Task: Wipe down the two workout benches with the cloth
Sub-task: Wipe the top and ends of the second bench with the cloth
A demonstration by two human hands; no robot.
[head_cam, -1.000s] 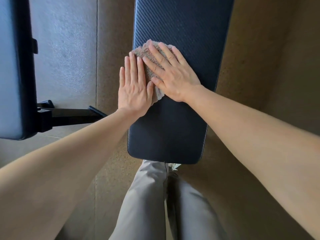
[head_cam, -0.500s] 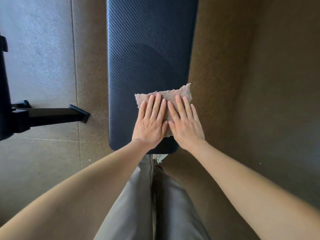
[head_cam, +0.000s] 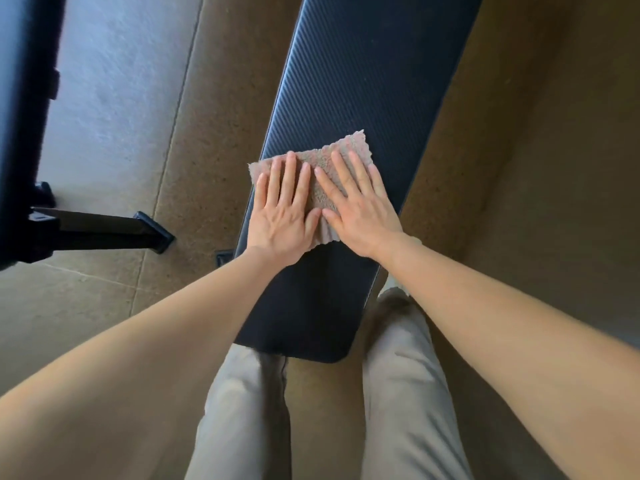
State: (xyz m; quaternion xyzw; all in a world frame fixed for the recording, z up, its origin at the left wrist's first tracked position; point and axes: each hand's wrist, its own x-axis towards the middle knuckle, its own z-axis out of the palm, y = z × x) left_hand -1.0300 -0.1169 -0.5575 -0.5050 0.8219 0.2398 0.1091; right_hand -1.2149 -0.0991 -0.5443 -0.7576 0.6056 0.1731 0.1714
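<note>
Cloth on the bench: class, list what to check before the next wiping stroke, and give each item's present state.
1. Cloth lies spread on bench: ok.
2. Left hand pressed flat on cloth: ok.
3. Right hand pressed flat on cloth: ok.
4. Bench ahead of cloth free of objects: ok.
5. Cloth damp enough: cannot tell.
6. Other bench already wiped: cannot tell.

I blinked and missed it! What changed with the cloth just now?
The left hand and right hand slid the cloth toward the near end of the bench, spreading it flat, then pushed it away again. Both palms still press it flat; the other bench stays at left.
</note>
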